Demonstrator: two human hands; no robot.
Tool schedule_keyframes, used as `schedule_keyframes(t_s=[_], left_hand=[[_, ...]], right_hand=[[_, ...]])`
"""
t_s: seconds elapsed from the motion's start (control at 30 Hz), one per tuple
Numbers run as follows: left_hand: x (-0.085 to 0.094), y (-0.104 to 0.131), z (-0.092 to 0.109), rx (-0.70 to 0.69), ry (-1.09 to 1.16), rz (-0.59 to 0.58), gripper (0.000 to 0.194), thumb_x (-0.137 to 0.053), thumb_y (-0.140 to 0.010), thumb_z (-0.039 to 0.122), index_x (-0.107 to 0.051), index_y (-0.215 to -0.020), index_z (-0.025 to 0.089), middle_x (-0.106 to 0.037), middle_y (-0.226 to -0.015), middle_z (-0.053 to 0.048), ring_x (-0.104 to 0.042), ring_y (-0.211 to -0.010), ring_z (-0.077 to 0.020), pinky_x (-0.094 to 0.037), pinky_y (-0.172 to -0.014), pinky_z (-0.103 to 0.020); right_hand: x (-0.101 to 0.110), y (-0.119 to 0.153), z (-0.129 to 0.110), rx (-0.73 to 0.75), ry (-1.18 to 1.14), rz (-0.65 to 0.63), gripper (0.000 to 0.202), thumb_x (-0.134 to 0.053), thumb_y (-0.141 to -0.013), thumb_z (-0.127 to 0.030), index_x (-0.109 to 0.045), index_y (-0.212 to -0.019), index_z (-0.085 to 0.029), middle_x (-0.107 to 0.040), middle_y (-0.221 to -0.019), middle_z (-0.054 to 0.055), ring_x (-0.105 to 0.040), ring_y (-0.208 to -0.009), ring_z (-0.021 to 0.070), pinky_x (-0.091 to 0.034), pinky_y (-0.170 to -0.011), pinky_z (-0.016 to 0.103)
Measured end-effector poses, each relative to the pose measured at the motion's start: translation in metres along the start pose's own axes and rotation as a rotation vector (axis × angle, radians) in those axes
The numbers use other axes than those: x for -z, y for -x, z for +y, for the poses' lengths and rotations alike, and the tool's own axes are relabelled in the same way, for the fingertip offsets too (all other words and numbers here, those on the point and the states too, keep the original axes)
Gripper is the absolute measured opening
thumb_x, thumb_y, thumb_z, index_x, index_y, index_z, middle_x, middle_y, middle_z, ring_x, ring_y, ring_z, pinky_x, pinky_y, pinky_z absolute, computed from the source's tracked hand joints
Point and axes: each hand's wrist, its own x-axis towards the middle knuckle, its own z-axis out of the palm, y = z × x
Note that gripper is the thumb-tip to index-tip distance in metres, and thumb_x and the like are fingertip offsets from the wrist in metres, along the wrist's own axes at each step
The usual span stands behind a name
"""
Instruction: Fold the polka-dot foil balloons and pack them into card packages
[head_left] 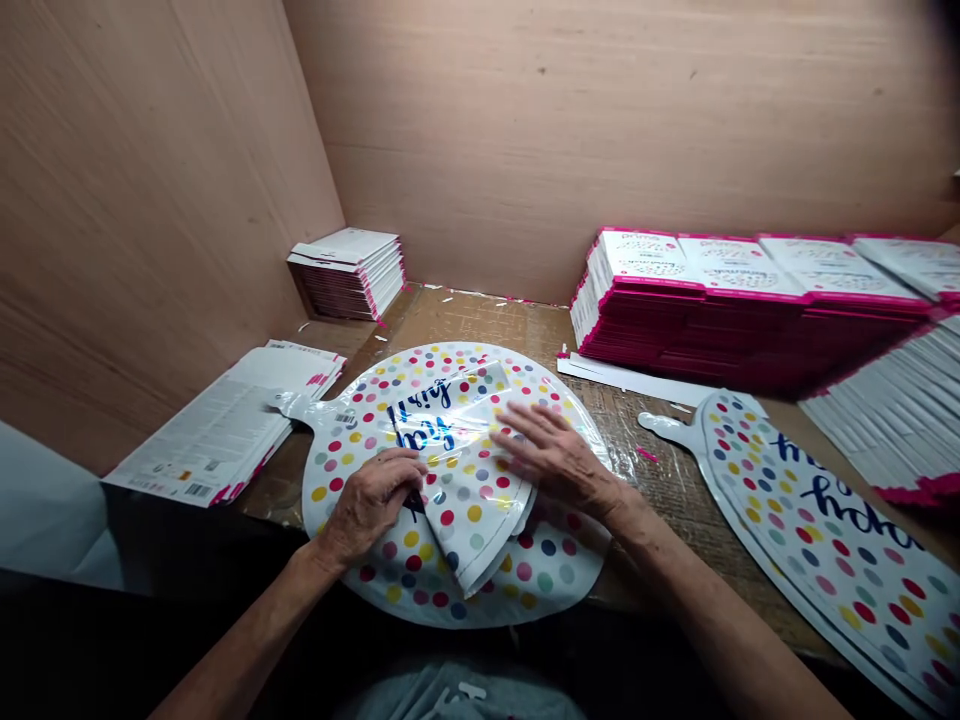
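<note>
Flat balloon (555,575) is lying mid worktop (480,312), folded balloon (475,515) resting on top of it. Flat balloon's neck (300,405) is pointing left, reaching the near card pile (225,425). Card stack (349,275) is sitting beyond that pile, in the far left corner between left panel (150,150) and far panel (600,120). Balloon pile (832,540) is lying near right, apart from the flat one. Long card row (750,320) is standing far right, paper strip (637,383) lying along its near side. Second card row (892,405) is sitting between long row and balloon pile.
</note>
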Motion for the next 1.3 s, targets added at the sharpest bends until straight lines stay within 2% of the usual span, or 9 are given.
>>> schedule_keyframes(t_s=[0.13, 0.23, 0.4, 0.63, 0.8, 0.93, 1.07, 1.17, 1.3], left_hand=[[0.003, 0.010, 0.004, -0.072, -0.112, -0.017, 0.045, -0.046, -0.083, 0.003, -0.062, -0.122, 0.019, -0.069, -0.123, -0.007, -0.061, -0.119, -0.0204, -0.051, -0.102, -0.037], [0.002, 0.021, 0.005, -0.034, -0.115, -0.031, 0.048, -0.046, -0.080, 0.004, -0.063, -0.121, 0.021, -0.071, -0.117, -0.005, -0.062, -0.117, -0.0216, -0.052, -0.100, -0.037], [0.000, 0.014, 0.007, 0.457, -0.115, 0.069, 0.023, -0.049, -0.090, 0.034, -0.068, -0.091, 0.021, -0.073, -0.088, -0.006, -0.069, -0.088, -0.0221, -0.055, -0.077, -0.032], [0.004, -0.030, 0.014, 0.949, -0.133, 0.019, 0.041, -0.056, -0.086, 0.042, -0.059, -0.119, 0.018, -0.073, -0.070, -0.001, -0.070, -0.086, -0.0260, -0.049, -0.081, -0.036], [0.007, -0.045, -0.001, 1.073, -0.128, -0.076, 0.043, -0.059, -0.083, 0.040, -0.062, -0.118, 0.016, -0.075, -0.085, -0.007, -0.070, -0.090, -0.0291, -0.049, -0.081, -0.038], [0.013, -0.049, -0.010, 1.108, -0.033, -0.098, 0.042, -0.063, -0.079, 0.043, -0.065, -0.111, 0.016, -0.076, -0.085, -0.008, -0.071, -0.086, -0.0274, -0.051, -0.074, -0.032], [0.025, -0.046, -0.003, 0.987, -0.130, -0.044, 0.038, -0.055, -0.085, 0.048, -0.067, -0.103, 0.017, -0.076, -0.083, -0.009, -0.072, -0.085, -0.0280, -0.054, -0.077, -0.036], [0.033, -0.043, -0.001, 0.520, -0.154, 0.031, 0.031, -0.046, -0.088, 0.028, -0.067, -0.111, 0.022, -0.073, -0.112, -0.008, -0.067, -0.105, -0.0247, -0.051, -0.095, -0.039], [0.027, -0.040, -0.010, 0.035, -0.010, -0.319, 0.058, -0.042, -0.074, 0.003, -0.067, -0.119, 0.031, -0.067, -0.126, 0.000, -0.052, -0.130, -0.0203, -0.045, -0.107, -0.036]], right_hand=[[0.001, -0.003, -0.024, -0.027, -0.050, -0.243, 0.021, -0.056, -0.091, -0.022, -0.065, -0.108, -0.017, -0.070, -0.104, 0.010, -0.065, -0.095, 0.0238, -0.047, -0.090, 0.039], [-0.004, -0.001, -0.037, -0.131, -0.099, -0.215, 0.021, -0.057, -0.089, -0.023, -0.067, -0.107, -0.017, -0.070, -0.104, 0.011, -0.065, -0.092, 0.0248, -0.047, -0.085, 0.037], [-0.018, -0.017, -0.026, -0.432, -0.378, -0.016, 0.029, -0.041, -0.097, -0.028, -0.068, -0.103, -0.022, -0.071, -0.099, 0.005, -0.066, -0.088, 0.0188, -0.048, -0.077, 0.028], [-0.033, -0.070, -0.018, -0.849, 0.029, -0.219, 0.038, -0.039, -0.101, -0.044, -0.068, -0.095, -0.020, -0.072, -0.086, 0.009, -0.067, -0.082, 0.0240, -0.045, -0.071, 0.031], [-0.033, -0.081, -0.055, -0.521, 0.147, -0.009, 0.047, -0.056, -0.093, -0.037, -0.054, -0.131, -0.009, -0.059, -0.128, 0.021, -0.056, -0.113, 0.0310, -0.044, -0.095, 0.041], [-0.049, -0.107, -0.091, -0.226, 0.139, -0.086, 0.032, -0.053, -0.089, -0.016, -0.061, -0.119, -0.006, -0.065, -0.110, 0.017, -0.058, -0.099, 0.0280, -0.046, -0.093, 0.041], [-0.054, -0.110, -0.095, -0.214, 0.177, -0.161, 0.027, -0.047, -0.089, -0.008, -0.064, -0.111, -0.007, -0.064, -0.103, 0.018, -0.058, -0.094, 0.0279, -0.048, -0.088, 0.042], [-0.037, -0.074, -0.084, -0.069, 0.096, -0.127, 0.034, -0.050, -0.090, -0.013, -0.058, -0.124, -0.016, -0.059, -0.122, 0.017, -0.054, -0.107, 0.0274, -0.044, -0.097, 0.044], [-0.012, -0.018, -0.067, 0.161, -0.084, -0.217, 0.045, -0.056, -0.089, -0.018, -0.052, -0.134, -0.023, -0.053, -0.137, 0.014, -0.050, -0.121, 0.0261, -0.040, -0.104, 0.045]])
